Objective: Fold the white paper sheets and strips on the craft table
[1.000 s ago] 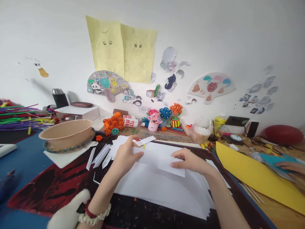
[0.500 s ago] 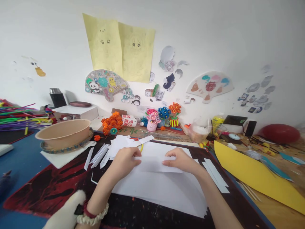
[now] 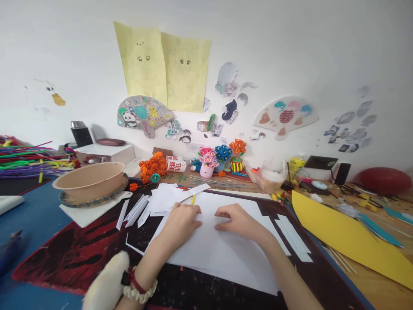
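My left hand (image 3: 184,221) and my right hand (image 3: 237,219) face each other above a stack of white paper sheets (image 3: 226,258). Between them is a small white piece of paper (image 3: 208,218), pinched by the curled fingers and thumbs of both hands. Its edges blend into the white sheets below, so its outline is hard to make out. Beyond my left hand lie loose white papers (image 3: 163,198) and a short yellow object (image 3: 192,199). To the left rest several folded white paper strips (image 3: 137,211); more flat white strips (image 3: 292,234) lie right of my right hand.
A beige basin (image 3: 88,183) stands at the left, with coloured pipe cleaners (image 3: 29,161) behind it. Along the wall are orange pipe-cleaner flowers (image 3: 153,165) and small flower pots (image 3: 206,170). A yellow sheet (image 3: 348,237) covers part of the right side. A white plush thing (image 3: 108,280) is near my left forearm.
My hands have come closer together, the left moving right and slightly down. The paper between them, earlier a wide strip with visible edges, now shows as a smaller white patch.
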The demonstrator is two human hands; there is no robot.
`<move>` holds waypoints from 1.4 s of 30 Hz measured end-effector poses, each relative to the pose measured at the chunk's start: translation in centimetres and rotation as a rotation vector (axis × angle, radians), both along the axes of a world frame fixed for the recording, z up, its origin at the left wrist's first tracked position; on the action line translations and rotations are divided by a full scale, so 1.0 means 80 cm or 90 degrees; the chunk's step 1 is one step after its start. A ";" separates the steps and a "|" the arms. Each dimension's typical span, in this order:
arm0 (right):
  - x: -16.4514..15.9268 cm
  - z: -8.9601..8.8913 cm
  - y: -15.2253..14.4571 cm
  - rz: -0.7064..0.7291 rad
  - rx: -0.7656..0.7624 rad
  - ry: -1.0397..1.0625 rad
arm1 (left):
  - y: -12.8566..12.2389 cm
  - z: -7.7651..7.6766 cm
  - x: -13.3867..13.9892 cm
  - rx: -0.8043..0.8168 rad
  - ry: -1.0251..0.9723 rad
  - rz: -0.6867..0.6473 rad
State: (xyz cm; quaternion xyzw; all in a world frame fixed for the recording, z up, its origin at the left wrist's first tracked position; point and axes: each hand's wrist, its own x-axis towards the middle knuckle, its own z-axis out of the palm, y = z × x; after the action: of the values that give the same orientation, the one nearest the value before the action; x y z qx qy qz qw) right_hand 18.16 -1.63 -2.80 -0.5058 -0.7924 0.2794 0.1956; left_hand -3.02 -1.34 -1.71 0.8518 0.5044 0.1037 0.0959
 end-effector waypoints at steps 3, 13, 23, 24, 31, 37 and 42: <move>0.015 -0.002 0.004 0.002 -0.024 0.021 | 0.000 0.000 -0.004 0.006 0.006 -0.005; 0.021 0.005 0.005 0.014 -0.065 0.268 | -0.020 0.003 0.021 0.139 -0.072 -0.120; 0.023 0.024 -0.005 -0.040 -0.012 0.375 | -0.023 0.015 0.019 -0.082 -0.269 -0.096; 0.024 0.025 -0.006 -0.036 -0.002 0.399 | -0.023 0.017 0.018 -0.113 -0.308 -0.093; 0.009 0.028 -0.010 -0.034 -0.055 0.669 | -0.026 0.027 0.016 -0.342 -0.646 -0.112; -0.011 0.030 -0.016 -0.095 -0.097 0.671 | -0.036 0.036 0.018 -0.494 -0.781 -0.117; -0.018 0.042 -0.029 -0.037 -0.193 0.688 | -0.043 0.039 0.026 -0.561 -0.853 -0.127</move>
State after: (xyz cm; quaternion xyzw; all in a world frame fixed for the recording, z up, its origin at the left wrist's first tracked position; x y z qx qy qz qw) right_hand 16.73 -3.97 0.56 -0.3348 -0.5163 0.6040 0.5064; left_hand -0.98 -4.82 1.41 0.5337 0.2558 0.3750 0.7135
